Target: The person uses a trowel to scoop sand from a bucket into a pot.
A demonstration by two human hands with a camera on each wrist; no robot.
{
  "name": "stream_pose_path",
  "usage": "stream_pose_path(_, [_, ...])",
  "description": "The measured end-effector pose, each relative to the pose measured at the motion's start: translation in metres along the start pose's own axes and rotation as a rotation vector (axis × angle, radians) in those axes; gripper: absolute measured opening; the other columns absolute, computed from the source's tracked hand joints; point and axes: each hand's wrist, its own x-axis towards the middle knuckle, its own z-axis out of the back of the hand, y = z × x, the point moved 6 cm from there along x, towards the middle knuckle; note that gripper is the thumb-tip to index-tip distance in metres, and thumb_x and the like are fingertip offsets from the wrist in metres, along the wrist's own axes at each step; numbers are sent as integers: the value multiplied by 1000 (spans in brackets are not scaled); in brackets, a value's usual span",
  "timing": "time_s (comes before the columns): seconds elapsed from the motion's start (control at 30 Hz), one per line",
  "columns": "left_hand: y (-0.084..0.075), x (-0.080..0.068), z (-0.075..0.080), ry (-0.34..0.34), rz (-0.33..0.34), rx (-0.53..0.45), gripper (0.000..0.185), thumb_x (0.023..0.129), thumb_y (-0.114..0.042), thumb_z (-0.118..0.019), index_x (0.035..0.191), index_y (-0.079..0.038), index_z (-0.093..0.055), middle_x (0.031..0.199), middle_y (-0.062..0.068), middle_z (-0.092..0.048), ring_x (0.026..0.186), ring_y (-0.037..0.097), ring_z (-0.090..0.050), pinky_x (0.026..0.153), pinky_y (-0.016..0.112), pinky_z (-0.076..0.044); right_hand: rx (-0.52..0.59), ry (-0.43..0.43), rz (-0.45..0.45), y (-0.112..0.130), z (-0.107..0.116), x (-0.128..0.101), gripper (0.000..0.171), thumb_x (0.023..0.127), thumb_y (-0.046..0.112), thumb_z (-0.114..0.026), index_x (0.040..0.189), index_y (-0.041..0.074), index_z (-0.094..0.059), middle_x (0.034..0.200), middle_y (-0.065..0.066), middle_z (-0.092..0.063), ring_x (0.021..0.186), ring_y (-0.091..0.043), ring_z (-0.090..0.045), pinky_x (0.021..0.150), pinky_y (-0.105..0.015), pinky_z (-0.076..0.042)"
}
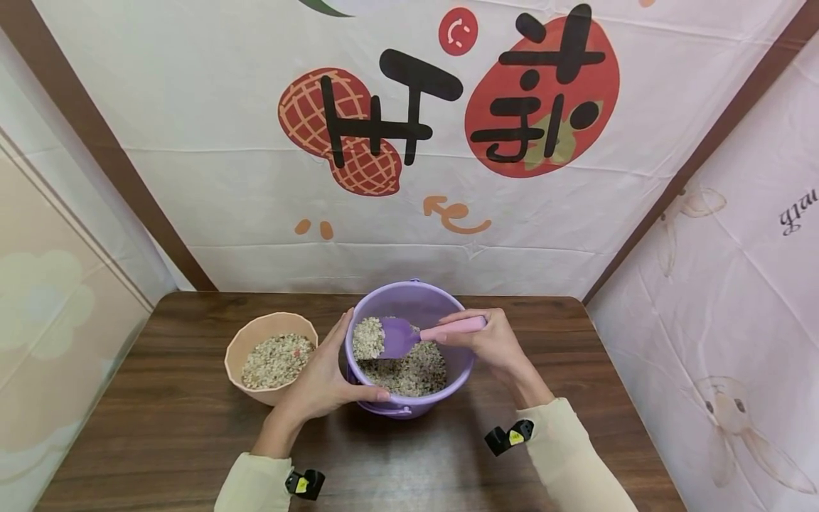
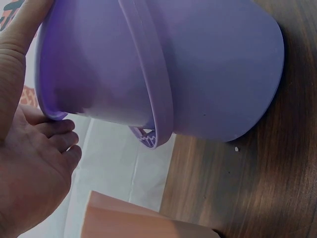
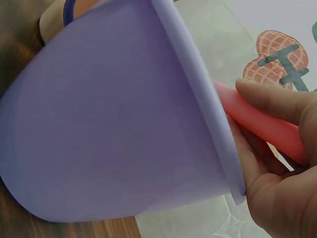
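A purple bucket (image 1: 454, 370) stands mid-table, holding mixed grain. My left hand (image 1: 323, 377) grips its left side, thumb along the front wall and fingers on the rim; in the left wrist view the bucket (image 2: 208, 64) fills the frame beside my left hand (image 2: 29, 163). My right hand (image 1: 493, 340) holds the pink handle (image 1: 457, 327) of a purple scoop (image 1: 397, 337), whose blade carries a heap of grain over the bucket's left side. The right wrist view shows the bucket wall (image 3: 109, 129), the pink handle (image 3: 262, 124) and my right hand (image 3: 282, 178) curled round it.
A peach bowl (image 1: 238, 348) part-filled with grain sits just left of the bucket, touching my left hand's side; its edge (image 2: 138, 223) shows in the left wrist view. The brown wooden table (image 1: 160, 434) is backed by a printed cloth wall (image 1: 256, 199).
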Motion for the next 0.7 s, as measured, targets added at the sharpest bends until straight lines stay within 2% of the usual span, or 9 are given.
stream_pose_path(0.07, [0, 0, 0, 0, 2, -1, 147, 53, -57, -97, 165, -17, -10, 168, 11, -16, 150, 35, -22, 116, 62, -25, 51, -25, -24, -2, 2, -3, 39, 74, 4, -89, 108, -9, -74, 91, -14, -77, 88, -27, -75, 87, -58, -56])
stream_pose_path(0.13, [0, 0, 0, 0, 5, -4, 147, 53, -57, -97, 165, -17, -11, 168, 11, -15, 150, 35, -22, 116, 62, -25, 90, -56, -34, -3, 4, -6, 37, 74, 3, -89, 107, -7, -76, 92, -14, -77, 87, -26, -75, 88, -59, -55])
stream_pose_path(0.23, [0, 0, 0, 0, 6, -9, 147, 53, -57, -97, 165, -17, -11, 168, 12, -15, 149, 36, -23, 116, 63, -24, 125, -99, -20, -4, 9, -12, 32, 73, 1, -89, 103, -3, -78, 94, -14, -77, 86, -24, -74, 84, -47, -59])
stream_pose_path(0.33, [1, -1, 0, 1, 7, -15, 147, 53, -56, -98, 165, -17, -10, 168, 12, -15, 149, 36, -24, 116, 62, -24, 151, -130, 17, -3, 14, -18, 32, 75, 0, -88, 105, -5, -77, 96, -14, -77, 90, -24, -74, 81, -36, -60])
stream_pose_path(0.57, [1, 0, 0, 0, 6, -12, 147, 53, -56, -98, 165, -16, -10, 168, 12, -16, 148, 36, -25, 117, 62, -24, 205, -134, 62, -6, 29, -33, 49, 80, 1, -84, 120, -19, -63, 99, -19, -75, 107, -30, -70, 91, -38, -57])
stream_pose_path(0.7, [1, 0, 0, 1, 6, -13, 147, 53, -55, -98, 165, -15, -10, 168, 12, -17, 148, 35, -25, 117, 61, -24, 192, -186, 32, -11, 40, -41, 44, 79, 3, -86, 117, -13, -70, 100, -17, -76, 115, -30, -66, 97, -37, -53])
